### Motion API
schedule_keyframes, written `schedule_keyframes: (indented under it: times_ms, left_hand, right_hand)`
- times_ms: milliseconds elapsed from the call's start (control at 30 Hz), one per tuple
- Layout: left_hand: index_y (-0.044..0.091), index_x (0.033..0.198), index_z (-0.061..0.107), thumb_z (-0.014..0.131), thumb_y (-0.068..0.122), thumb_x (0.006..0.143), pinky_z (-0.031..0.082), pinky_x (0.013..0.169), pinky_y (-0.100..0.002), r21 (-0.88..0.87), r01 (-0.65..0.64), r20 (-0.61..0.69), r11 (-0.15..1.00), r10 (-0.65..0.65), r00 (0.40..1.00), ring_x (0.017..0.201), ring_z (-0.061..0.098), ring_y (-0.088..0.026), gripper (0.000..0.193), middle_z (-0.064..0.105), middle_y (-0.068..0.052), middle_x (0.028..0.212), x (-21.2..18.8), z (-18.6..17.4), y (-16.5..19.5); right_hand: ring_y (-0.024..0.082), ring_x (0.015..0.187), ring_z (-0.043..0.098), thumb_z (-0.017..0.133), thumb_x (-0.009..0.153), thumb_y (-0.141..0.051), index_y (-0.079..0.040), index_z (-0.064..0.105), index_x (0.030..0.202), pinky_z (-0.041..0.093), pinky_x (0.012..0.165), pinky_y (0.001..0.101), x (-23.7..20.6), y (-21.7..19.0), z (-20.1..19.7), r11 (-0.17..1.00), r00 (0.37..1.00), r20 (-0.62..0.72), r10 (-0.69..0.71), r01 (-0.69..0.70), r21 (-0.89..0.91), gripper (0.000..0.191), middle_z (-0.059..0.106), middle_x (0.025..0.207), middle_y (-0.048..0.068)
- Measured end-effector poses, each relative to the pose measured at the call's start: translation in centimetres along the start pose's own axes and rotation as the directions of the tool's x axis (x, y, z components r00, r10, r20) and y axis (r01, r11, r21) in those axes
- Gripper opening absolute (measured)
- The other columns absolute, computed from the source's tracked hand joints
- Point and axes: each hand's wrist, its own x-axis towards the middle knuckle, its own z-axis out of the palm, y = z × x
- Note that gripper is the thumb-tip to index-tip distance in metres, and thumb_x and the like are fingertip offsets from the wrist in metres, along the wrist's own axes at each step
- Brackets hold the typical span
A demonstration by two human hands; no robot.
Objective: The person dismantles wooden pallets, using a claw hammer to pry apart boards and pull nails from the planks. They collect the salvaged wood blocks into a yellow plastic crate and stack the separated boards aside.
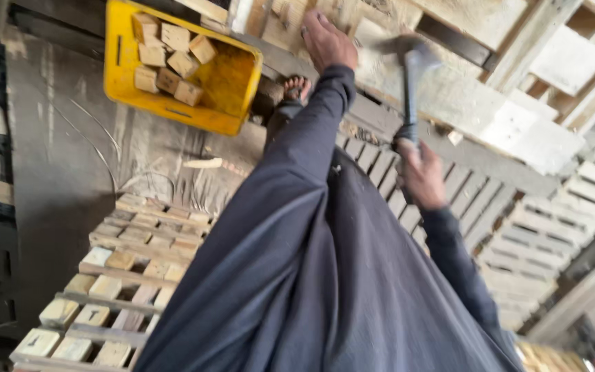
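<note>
My left hand [326, 41] lies flat with its fingers on a pale wooden pallet board [442, 86] at the top of the view. My right hand [421, 176] grips the dark handle of a hammer [410, 83], whose blurred head is raised just above that board. Both arms are in dark blue sleeves, and my dark garment fills the lower middle. One sandalled foot [296, 88] shows beside the left arm.
A yellow plastic crate [235, 79] holding several wooden blocks stands at the upper left on the grey floor. A stack of finished pallets [115, 275] lies at lower left. More pallet slats [559, 227] run along the right side.
</note>
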Motion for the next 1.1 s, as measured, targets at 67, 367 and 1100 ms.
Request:
schedule_keyframes:
  times_ms: [67,367,1100]
  left_hand:
    - [0.008,0.123,0.050,0.043,0.016,0.108,0.050,0.091,-0.048,-0.068,-0.113,-0.042,0.991,0.110,0.993,0.105,0.063,-0.037,0.018,0.060,-0.020,0.122,0.3,-0.2,0.3]
    - [0.005,0.131,0.049,0.034,0.017,0.108,0.055,0.097,-0.041,-0.105,0.106,0.066,0.989,-0.100,0.993,0.114,0.064,-0.032,0.030,0.058,-0.021,0.129,0.2,0.5,0.2]
    - [0.001,0.117,0.056,0.041,0.008,0.107,0.051,0.091,-0.039,-0.082,0.000,0.207,0.997,0.017,0.978,0.101,0.065,-0.026,0.019,0.064,-0.016,0.112,0.8,0.2,-0.2]
  right_hand:
    - [0.021,0.062,0.058,0.054,0.117,-0.030,0.002,0.058,0.111,0.047,0.053,0.0334,-0.6,-0.4,-2.7,0.965,0.994,-0.110,-0.020,0.048,0.259,0.033,0.062,0.078,0.013]
    - [0.016,0.060,0.057,0.055,0.109,-0.044,0.001,0.057,0.118,0.049,0.052,0.0322,-0.7,-8.8,-8.5,0.197,0.217,-0.615,-0.758,0.975,0.101,0.046,0.059,0.078,0.013]
    - [0.034,0.066,0.066,0.063,0.099,-0.045,0.004,0.063,0.117,0.050,0.064,0.0449,-2.4,0.7,6.2,0.991,0.967,-0.245,-0.075,0.044,-0.128,0.053,0.063,0.075,0.025]
